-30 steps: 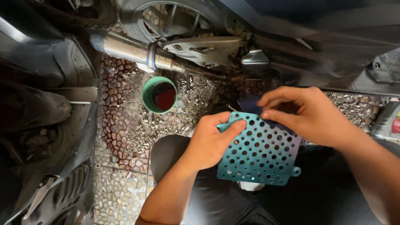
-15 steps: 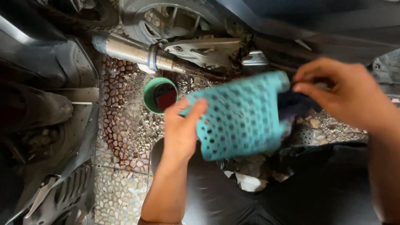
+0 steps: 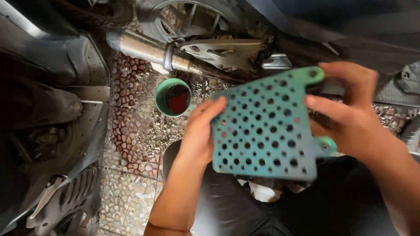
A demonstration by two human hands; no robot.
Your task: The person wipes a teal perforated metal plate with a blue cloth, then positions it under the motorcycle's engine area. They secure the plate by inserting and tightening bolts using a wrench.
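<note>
Head view: green cup (image 3: 173, 97) on pebbled floor (image 3: 131, 144), dark red liquid inside. Teal perforated plate (image 3: 267, 126) held above lap, flat face toward camera, long axis upper right to lower left. Left hand (image 3: 199, 133) gripping left edge; right hand (image 3: 352, 118) clamped on right edge. Exhaust pipe (image 3: 153, 50) behind.

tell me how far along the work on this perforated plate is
Done: the teal perforated plate is loose, off the motorcycle. In hand: left hand and right hand grip its opposite edges, held above the pebbled floor. Left: it is not set down or fitted anywhere.
</note>
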